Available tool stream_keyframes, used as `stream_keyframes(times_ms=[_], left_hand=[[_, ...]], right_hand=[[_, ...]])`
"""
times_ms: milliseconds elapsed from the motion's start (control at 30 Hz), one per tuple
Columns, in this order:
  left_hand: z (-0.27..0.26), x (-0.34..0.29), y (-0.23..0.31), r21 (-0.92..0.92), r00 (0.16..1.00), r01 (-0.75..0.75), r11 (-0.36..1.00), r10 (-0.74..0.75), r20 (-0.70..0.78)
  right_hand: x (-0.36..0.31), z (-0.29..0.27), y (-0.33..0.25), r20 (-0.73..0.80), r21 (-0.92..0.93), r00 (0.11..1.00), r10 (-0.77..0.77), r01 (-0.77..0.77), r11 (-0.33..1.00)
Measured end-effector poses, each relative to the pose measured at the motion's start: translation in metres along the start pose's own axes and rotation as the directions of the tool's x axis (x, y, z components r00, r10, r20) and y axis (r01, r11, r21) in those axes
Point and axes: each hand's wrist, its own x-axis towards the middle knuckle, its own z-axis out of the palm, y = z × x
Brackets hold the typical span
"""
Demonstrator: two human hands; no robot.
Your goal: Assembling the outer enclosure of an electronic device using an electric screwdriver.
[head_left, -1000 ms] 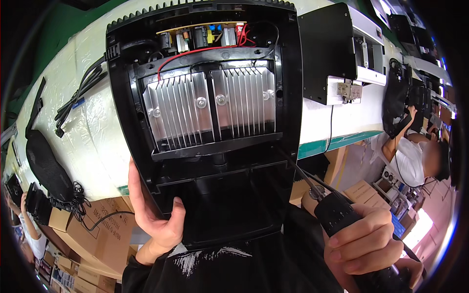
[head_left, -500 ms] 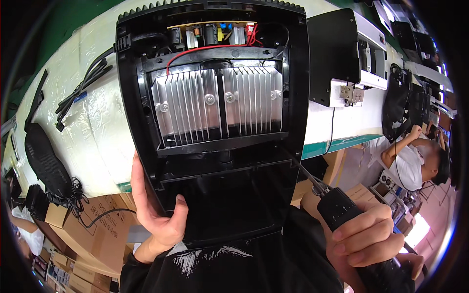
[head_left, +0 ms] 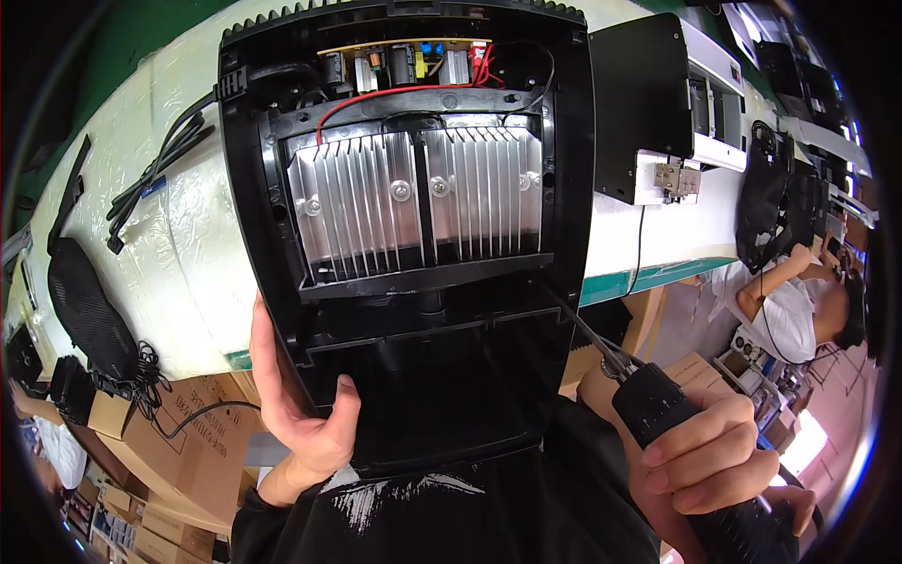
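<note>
In front of me an open black plastic housing (head_left: 568,169) rests against my body. Two silver finned heatsinks (head_left: 357,207) lie side by side in it, fixed with screws. Above them sits a circuit board (head_left: 404,66) with red and black wires. My left hand (head_left: 305,414) grips the housing's lower left side, fingers along the outer wall and thumb over the edge. Closed round a black electric screwdriver (head_left: 653,404), my right hand (head_left: 714,456) holds it tilted. Its long bit reaches into the housing's lower right part; the tip is hard to see against the black plastic.
A black and white metal unit (head_left: 639,113) stands right of the housing on the white-covered table (head_left: 188,273). To the left lie a coiled black cable (head_left: 169,174) and a dark elongated case (head_left: 89,305). Cardboard boxes (head_left: 178,451) stand below; another person (head_left: 799,310) sits at right.
The housing has shifted very slightly left. Both hands keep their places, and the screwdriver bit stays in the same lower right area. At far left, another person has moved.
</note>
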Motion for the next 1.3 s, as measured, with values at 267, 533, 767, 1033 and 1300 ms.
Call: stream_keyframes(times_ms=[267, 533, 767, 1033, 1300], left_hand=[[0.001, 0.0, -0.002, -0.007, 1.0, 0.002, 1.0, -0.003, -0.012], [0.0, -0.001, -0.003, 0.025, 1.0, -0.017, 1.0, 0.018, -0.01], [0.0, 0.0, 0.0, 0.008, 1.0, -0.007, 1.0, 0.007, -0.015], [-0.002, 0.0, -0.001, 0.005, 1.0, 0.002, 1.0, -0.002, 0.005], [0.0, -0.004, -0.003, -0.003, 1.0, 0.0, 1.0, 0.0, -0.005]], right_hand=[[-0.003, -0.009, -0.019, 0.059, 0.103, 0.904, 0.424, -0.428, 0.898], [-0.002, -0.011, -0.019, 0.092, 0.128, 0.893, 0.44, -0.448, 0.885], [-0.006, -0.01, -0.011, 0.002, 0.145, 0.953, 0.304, -0.302, 0.942], [0.004, -0.005, -0.004, 0.055, 0.152, 0.954, 0.294, -0.299, 0.942], [-0.004, -0.009, 0.0, 0.255, 0.087, 0.933, 0.254, -0.284, 0.955]])
